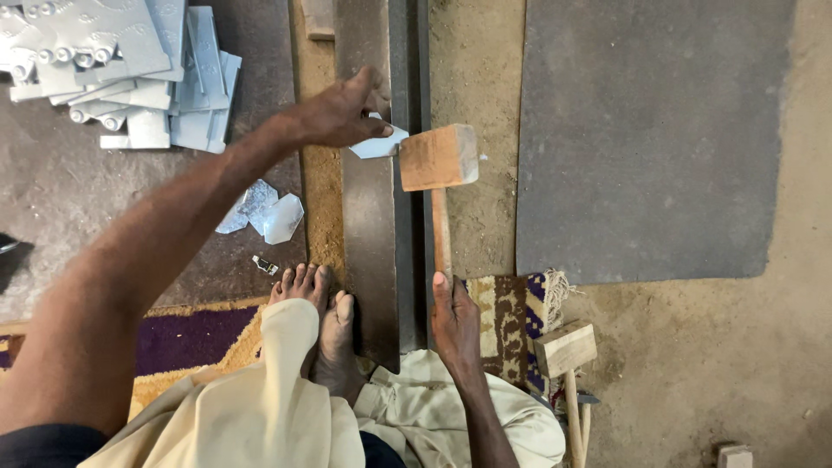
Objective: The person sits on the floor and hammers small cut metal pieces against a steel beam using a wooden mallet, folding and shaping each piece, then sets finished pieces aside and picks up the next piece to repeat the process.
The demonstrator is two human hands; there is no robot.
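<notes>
Cream trousers and bare feet brace near end of steel bar; right hand clenched on wooden mallet handle; left hand pinches small metal sheet piece against bar's far stretch; judgement: keep fingers clear of mallet face, strike square, piece flat.

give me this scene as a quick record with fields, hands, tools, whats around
left hand: left hand presses a small sheet-metal piece on the long steel bar
right hand: right hand grips the wooden mallet by its handle, head beside the piece
feet: bare feet against the bar
left side: stack of metal parts, loose cut pieces
right side: second mallet, grey mat
</notes>
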